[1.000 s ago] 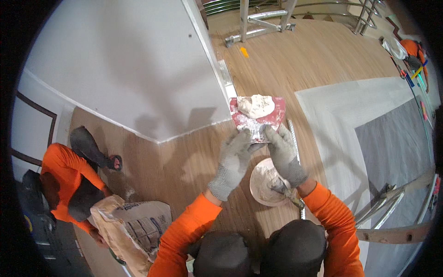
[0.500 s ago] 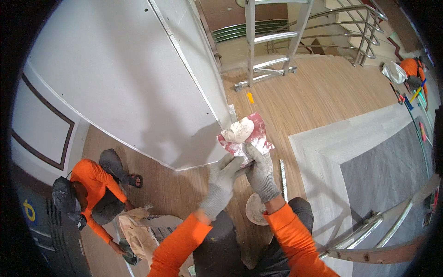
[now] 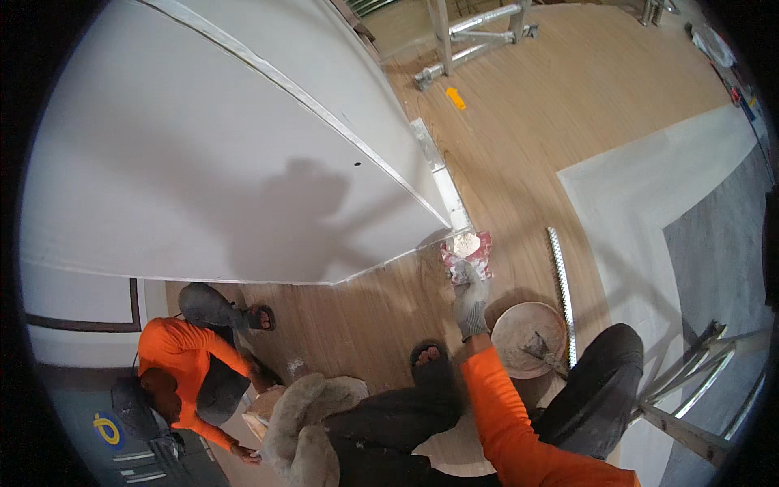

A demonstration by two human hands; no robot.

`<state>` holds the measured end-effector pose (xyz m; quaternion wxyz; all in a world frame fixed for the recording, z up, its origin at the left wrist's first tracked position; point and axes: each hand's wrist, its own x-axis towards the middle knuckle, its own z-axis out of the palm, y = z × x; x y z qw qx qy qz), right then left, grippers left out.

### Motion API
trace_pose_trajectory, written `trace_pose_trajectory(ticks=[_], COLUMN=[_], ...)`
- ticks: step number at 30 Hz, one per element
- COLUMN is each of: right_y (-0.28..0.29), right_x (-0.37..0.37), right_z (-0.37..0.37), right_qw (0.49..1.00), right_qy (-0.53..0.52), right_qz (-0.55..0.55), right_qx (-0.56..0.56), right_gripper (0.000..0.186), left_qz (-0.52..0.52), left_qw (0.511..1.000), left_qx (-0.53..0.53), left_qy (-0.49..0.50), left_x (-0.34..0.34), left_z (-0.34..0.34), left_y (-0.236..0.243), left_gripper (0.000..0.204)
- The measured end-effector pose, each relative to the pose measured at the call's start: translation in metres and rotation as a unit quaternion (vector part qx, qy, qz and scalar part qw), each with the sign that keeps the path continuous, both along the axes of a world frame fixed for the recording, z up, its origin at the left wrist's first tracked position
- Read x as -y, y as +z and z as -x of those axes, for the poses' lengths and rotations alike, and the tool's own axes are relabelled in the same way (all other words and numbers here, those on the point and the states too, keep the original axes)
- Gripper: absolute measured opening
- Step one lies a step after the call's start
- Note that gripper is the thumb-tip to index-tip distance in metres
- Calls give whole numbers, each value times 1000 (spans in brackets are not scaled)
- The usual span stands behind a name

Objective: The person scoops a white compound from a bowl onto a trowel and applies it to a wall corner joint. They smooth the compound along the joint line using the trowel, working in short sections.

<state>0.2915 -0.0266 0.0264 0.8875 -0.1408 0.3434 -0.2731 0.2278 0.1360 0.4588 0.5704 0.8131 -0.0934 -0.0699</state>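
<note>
My right hand (image 3: 471,304), in a grey knitted glove, is closed on a red putty spreader (image 3: 484,258). A lump of white putty (image 3: 466,244) sits on the spreader, near the bottom corner of the white wall panel (image 3: 203,162). What seems to be my left hand (image 3: 307,422), a large blurred grey glove close to me at the lower left, hides part of a paper bag (image 3: 258,407); its grip is unclear. Just right of my right forearm stands a round putty tub (image 3: 507,325), with a putty-smeared tool (image 3: 539,347) in it.
A perforated metal strip (image 3: 560,284) lies beyond the tub. At left a co-worker in orange (image 3: 182,369) crouches beside the bag. Ladder feet (image 3: 475,49) stand at the top, near an orange floor arrow (image 3: 456,98). Another ladder (image 3: 690,430) is at lower right.
My hands have parted: the right has moved down and right with the spreader, lower against the panel's corner; the left has swung to the lower left. My view has tipped downward.
</note>
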Motion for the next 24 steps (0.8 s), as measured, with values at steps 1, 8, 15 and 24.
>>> trace_pose_trajectory(ticks=[1, 8, 15, 24], right_y=[-21, -73, -71, 26], right_x=[-5, -3, -1, -20], right_z=[-2, -46, -75, -96], right_qw=[1000, 993, 974, 988], right_qy=[11, -58, -144, -125], right_qz=[-16, 32, 173, 1], right_qx=[-22, -95, -20, -94], right_gripper=[26, 23, 38, 28], left_qz=[-23, -21, -22, -59], left_qw=[1000, 997, 996, 997], left_qx=[-11, 48, 33, 5], left_qy=[-5, -58, -79, -42], left_x=[0, -21, 0, 5], left_z=[-1, -9, -19, 1], left_y=[4, -21, -13, 3], left_gripper=[60, 56, 59, 53])
